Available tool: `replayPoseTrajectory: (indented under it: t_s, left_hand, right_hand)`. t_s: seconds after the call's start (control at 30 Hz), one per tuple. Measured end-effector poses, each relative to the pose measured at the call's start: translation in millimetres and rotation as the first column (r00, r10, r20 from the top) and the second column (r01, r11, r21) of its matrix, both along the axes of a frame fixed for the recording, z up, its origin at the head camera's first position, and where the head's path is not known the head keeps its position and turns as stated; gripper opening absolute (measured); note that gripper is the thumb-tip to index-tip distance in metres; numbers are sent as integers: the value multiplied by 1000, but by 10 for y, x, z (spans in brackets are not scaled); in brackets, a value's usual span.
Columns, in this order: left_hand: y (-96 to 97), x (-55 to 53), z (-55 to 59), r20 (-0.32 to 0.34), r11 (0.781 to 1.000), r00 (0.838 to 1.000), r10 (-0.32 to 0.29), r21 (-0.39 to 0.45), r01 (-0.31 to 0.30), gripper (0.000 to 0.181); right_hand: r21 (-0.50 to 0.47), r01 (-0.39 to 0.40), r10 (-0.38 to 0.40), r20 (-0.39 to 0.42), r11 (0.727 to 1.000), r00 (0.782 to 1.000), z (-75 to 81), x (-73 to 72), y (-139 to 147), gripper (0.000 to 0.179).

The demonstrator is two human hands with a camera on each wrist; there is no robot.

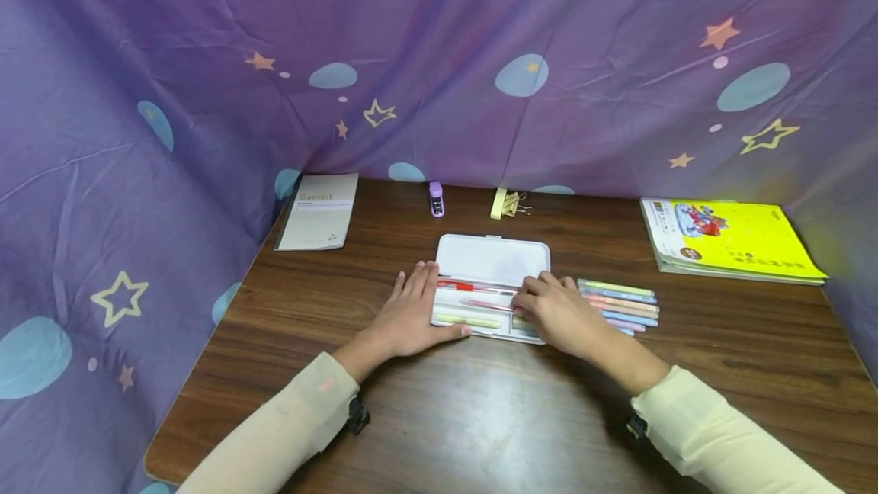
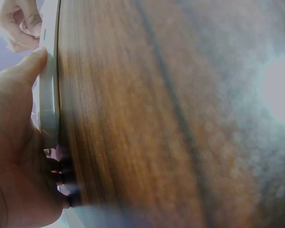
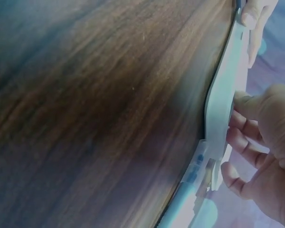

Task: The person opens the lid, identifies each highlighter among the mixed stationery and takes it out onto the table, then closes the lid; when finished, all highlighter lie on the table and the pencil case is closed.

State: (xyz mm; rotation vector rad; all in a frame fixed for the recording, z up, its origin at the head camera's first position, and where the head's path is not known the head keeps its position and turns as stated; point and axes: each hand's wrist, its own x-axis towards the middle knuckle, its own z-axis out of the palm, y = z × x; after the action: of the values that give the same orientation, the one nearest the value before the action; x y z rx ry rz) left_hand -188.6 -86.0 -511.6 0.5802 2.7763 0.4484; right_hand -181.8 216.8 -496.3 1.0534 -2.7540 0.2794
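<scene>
An open white pencil case (image 1: 492, 259) lies on the table, its lid folded back. My left hand (image 1: 410, 311) rests at its left end, fingers straight along the side and thumb (image 2: 35, 61) against the front rim. Inside lie a red-capped pen (image 1: 456, 286) and a yellow-green pen (image 1: 469, 321). My right hand (image 1: 559, 312) reaches over the right part of the case, fingers bent down into it. Its fingertips pinch the right end of a clear pen with a reddish core (image 1: 485, 305). The right hand hides that corner of the case.
Right of the case lies a clear pack of pastel pens (image 1: 620, 305). Farther back are a notebook (image 1: 318, 212), a purple stapler (image 1: 436, 200), a yellow binder clip (image 1: 509, 204) and a yellow-covered book stack (image 1: 737, 241). A purple curtain (image 1: 439, 59) hangs behind the table.
</scene>
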Motion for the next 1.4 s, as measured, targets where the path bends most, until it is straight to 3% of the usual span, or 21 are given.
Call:
replayPoseTrajectory:
  t_s: [0.47,0.77,1.0,1.4]
  left_hand:
    - [10,14,7,9,1000,1000,14,4,-14,128]
    - [15,14,11,7,1000,1000,10,13,-10,128]
    - [16,9,8,13,1000,1000,14,7,-14,130]
    - [25,20,25,-2,1000,1000,11,-5,-11,129]
  right_hand:
    - [23,-9,10,-16,1000,1000,21,-20,-83,6]
    - [15,-18,17,50,1000,999,33,-42,-215,9]
    - [-17,38,-35,135,999,990,0,-68,-252,8]
    - [-35,56,-50,144,998,988,8,-61,-292,4]
